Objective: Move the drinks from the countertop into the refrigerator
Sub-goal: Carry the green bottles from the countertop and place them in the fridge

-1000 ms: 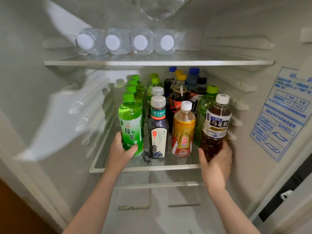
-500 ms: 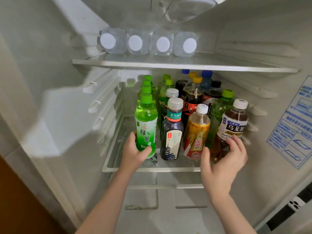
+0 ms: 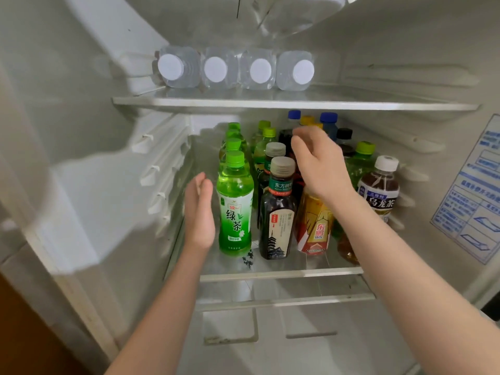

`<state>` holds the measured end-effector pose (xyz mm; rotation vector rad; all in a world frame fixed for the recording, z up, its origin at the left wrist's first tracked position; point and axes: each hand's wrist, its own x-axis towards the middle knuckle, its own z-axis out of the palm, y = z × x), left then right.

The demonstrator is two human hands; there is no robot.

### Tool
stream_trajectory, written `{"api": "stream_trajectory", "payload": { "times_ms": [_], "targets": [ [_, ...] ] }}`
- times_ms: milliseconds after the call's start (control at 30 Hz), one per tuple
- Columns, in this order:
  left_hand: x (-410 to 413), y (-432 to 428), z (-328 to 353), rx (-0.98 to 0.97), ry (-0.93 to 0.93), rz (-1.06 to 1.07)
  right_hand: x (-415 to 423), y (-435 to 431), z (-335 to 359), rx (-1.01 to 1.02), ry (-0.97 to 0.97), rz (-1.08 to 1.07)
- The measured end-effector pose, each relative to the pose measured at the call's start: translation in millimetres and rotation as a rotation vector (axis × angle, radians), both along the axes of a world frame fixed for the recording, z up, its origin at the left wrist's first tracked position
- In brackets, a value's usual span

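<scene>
Inside the open refrigerator [image 3: 81,163], four clear water bottles [image 3: 235,69] lie on their sides on the upper glass shelf [image 3: 295,102], white caps facing out, at about 12 o'clock from the hands. On the lower glass shelf [image 3: 281,273] the drinks stand upright in close rows.

At the left front is a green tea bottle [image 3: 234,209] labelled 绿茶, with more green-capped bottles lined up behind it toward 12 o'clock. The left hand [image 3: 199,212] is at its 9 o'clock, flat and open, palm toward the bottle, just beside it and gripping nothing. Next comes a dark tea bottle [image 3: 276,215] marked 东方树叶, then a gold bottle [image 3: 313,228] reading 东鹏, partly hidden by the right forearm. The right hand [image 3: 319,163] hovers above the middle rows, fingers loosely spread, holding nothing; whether it touches a cap cannot be told. At 3 o'clock stands a brown oolong bottle [image 3: 378,190] labelled 乌龙茶. A blue-printed sticker [image 3: 470,196] on the right wall is unreadable.
</scene>
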<state>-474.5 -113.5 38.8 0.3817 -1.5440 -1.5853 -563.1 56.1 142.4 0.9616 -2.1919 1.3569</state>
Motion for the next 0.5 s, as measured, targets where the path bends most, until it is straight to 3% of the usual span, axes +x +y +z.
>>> {"api": "stream_trajectory", "payload": {
  "times_ms": [167, 300, 500],
  "targets": [
    [-19.4, -9.6, 25.0, 0.058, -0.058, -0.052, -29.8, -13.1, 24.7, 0.081, -0.173, 0.036],
    [-26.1, -5.1, 24.8, 0.202, -0.034, -0.416, -38.6, -21.8, 21.9, 0.223, -0.237, 0.07],
    [-32.9, -6.5, 11.1, 0.349, 0.005, -0.523, -41.9, -22.4, 8.0, 0.295, -0.17, 0.041]
  ]
}}
